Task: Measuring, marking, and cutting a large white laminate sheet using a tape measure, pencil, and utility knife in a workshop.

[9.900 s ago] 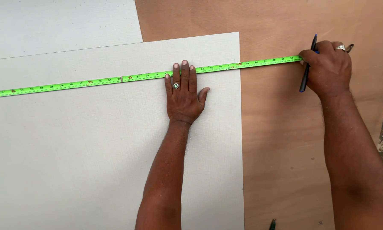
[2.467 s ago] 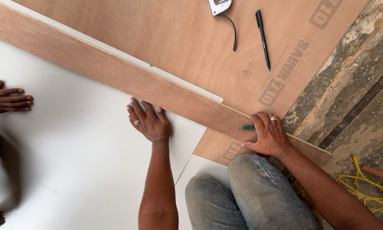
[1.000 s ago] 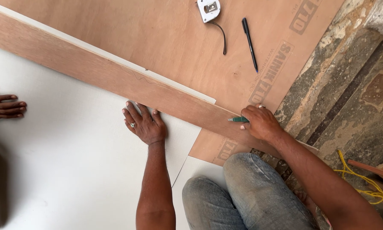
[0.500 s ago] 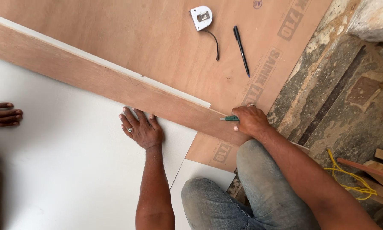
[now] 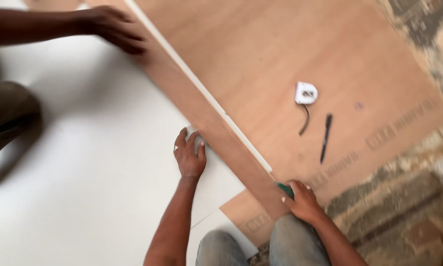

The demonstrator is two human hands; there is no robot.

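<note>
A long plywood strip (image 5: 201,113) lies diagonally across a white sheet (image 5: 93,162), serving as a straight edge. My left hand (image 5: 189,156) presses flat on the white sheet, fingertips against the strip's edge. At the strip's near end, my right hand (image 5: 302,199) grips a green-handled cutter (image 5: 283,189). Another person's hand (image 5: 115,27) holds the strip down at its far end, top left.
A white tape measure (image 5: 305,93) with a dark strap and a black pen (image 5: 325,137) lie on the large plywood board (image 5: 300,54) beyond the strip. Rough stone floor (image 5: 404,212) borders the board at right. The other person's knee (image 5: 7,111) is at left.
The view has swung left and blurred, so the strip now runs steeper and the other person's hand on its far end shows. My hands keep their places on sheet and cutter.
</note>
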